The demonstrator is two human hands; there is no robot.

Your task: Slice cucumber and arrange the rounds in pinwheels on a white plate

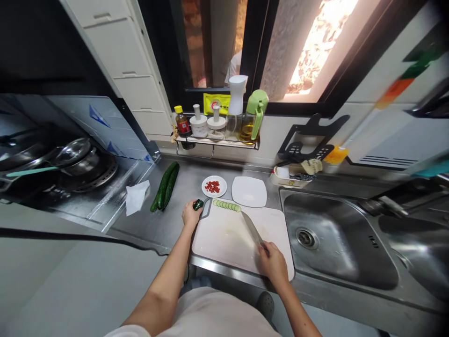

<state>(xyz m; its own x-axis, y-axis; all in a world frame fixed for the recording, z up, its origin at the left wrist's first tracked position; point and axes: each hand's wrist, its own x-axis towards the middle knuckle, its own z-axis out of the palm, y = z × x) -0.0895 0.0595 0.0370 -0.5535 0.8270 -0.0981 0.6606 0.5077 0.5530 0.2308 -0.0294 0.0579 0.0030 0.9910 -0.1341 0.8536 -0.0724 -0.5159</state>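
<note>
In my right hand (272, 263) is the handle of a kitchen knife (251, 228), its blade slanting up and left over the white cutting board (217, 238). The knife tip lies close to the right end of a row of overlapping cucumber slices (227, 206) along the board's far edge. My left hand (191, 214) is closed around a short dark green cucumber piece (198, 204), beside the board's grey handle (206, 208). Behind the board stand a small white plate of chopped red pieces (212, 186) and a bare white square plate (249, 191).
Two whole cucumbers (165, 186) and a crumpled white tissue (136, 197) lie to the left. The stove with a pot (79, 159) is farther left. At right is a steel sink (336, 238). A condiment rack (217, 141) hangs under the window.
</note>
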